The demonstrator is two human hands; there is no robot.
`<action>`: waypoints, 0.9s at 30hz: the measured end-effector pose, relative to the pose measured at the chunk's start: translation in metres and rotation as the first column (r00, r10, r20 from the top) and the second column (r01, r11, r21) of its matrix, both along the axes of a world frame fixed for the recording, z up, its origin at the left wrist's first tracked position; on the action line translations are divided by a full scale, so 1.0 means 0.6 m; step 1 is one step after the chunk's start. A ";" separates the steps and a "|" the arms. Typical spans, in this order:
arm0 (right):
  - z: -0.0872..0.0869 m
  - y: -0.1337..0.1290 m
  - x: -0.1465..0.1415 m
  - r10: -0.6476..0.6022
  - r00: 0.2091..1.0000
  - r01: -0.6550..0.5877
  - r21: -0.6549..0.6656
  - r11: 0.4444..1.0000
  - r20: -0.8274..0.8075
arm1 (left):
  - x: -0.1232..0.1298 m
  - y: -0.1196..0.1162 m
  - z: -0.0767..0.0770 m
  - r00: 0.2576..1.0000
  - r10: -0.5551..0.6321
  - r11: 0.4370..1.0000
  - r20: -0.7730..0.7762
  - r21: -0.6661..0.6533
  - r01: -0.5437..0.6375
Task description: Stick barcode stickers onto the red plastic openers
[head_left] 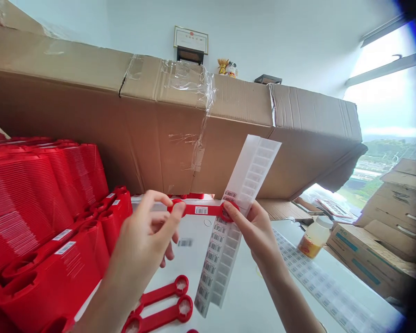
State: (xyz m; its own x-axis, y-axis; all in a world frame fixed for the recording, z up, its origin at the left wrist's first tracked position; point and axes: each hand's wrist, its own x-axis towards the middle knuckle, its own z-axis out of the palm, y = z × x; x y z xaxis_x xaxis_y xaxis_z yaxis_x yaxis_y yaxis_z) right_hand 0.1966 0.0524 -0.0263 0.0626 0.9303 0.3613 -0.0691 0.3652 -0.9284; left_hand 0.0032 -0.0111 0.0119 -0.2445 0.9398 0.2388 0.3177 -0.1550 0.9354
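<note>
Over the white bench (244,300) | left hand (142,245): fingers pinch one end of a red two-ring plastic spanner (211,210), barcode label on | right hand (254,229): fingers pinch other end and label sheet (251,171) | left: labelled spanner stack (38,208) | front: two spanners (162,314), no label showing

Bright daylight pours in from the window (384,92) at right, blown out to white, and spreads a soft glare across the counter (249,296). Shadows stay faint. Fisheye distortion bends the carton (180,138), and the right edge darkens with a blue fringe.
</note>
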 end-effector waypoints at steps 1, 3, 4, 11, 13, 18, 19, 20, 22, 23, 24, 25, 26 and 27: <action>0.001 0.001 0.001 -0.004 1.000 0.004 0.002 1.000 -0.008 | 0.000 -0.009 0.002 0.995 0.091 0.991 0.026 0.100 -0.093; 0.003 -0.001 0.002 -0.010 1.000 0.010 0.011 1.000 -0.022 | 0.001 -0.018 -0.002 0.955 0.295 0.909 -0.014 0.311 -0.276; 0.005 -0.005 0.002 -0.010 1.000 0.010 0.015 1.000 -0.027 | 0.000 -0.016 -0.009 0.920 0.385 0.842 -0.076 0.438 -0.316; 0.009 -0.037 -0.015 0.045 0.990 -0.042 0.029 0.999 -0.136 | 0.002 0.042 -0.064 0.691 0.614 0.590 -0.381 0.803 -0.081; 0.008 -0.044 -0.017 0.068 0.982 -0.064 0.028 0.998 -0.174 | 0.007 0.044 -0.066 0.804 0.474 0.696 -0.359 0.712 -0.093; 0.007 -0.051 -0.022 0.122 0.974 -0.115 0.043 0.992 -0.190 | 0.018 0.030 -0.054 0.981 0.161 0.881 -0.113 0.464 -0.091; 0.006 -0.052 -0.024 0.131 0.973 -0.125 0.047 0.991 -0.187 | 0.018 0.029 -0.052 0.983 0.158 0.885 -0.089 0.454 -0.101; 0.005 -0.052 -0.027 0.131 0.974 -0.123 0.053 0.991 -0.185 | 0.018 0.029 -0.051 0.982 0.171 0.882 -0.080 0.457 -0.116; 0.003 -0.054 -0.033 0.110 0.979 -0.100 0.069 0.993 -0.173 | 0.017 0.032 -0.051 0.974 0.210 0.866 -0.086 0.479 -0.145; 0.001 -0.054 -0.036 0.103 0.980 -0.090 0.079 0.993 -0.169 | 0.017 0.034 -0.052 0.972 0.219 0.859 -0.082 0.488 -0.152; -0.001 -0.055 -0.039 0.104 0.981 -0.090 0.089 0.992 -0.166 | 0.016 0.038 -0.055 0.975 0.211 0.856 -0.066 0.494 -0.152; -0.003 -0.056 -0.042 0.114 0.980 -0.099 0.099 0.990 -0.166 | 0.014 0.041 -0.058 0.982 0.183 0.857 -0.038 0.496 -0.141; -0.004 -0.055 -0.043 0.134 0.977 -0.117 0.108 0.987 -0.167 | 0.012 0.045 -0.060 0.990 0.139 0.862 0.001 0.493 -0.121; -0.004 -0.054 -0.043 0.162 0.972 -0.143 0.116 0.983 -0.169 | 0.009 0.048 -0.063 0.995 0.089 0.871 0.044 0.481 -0.099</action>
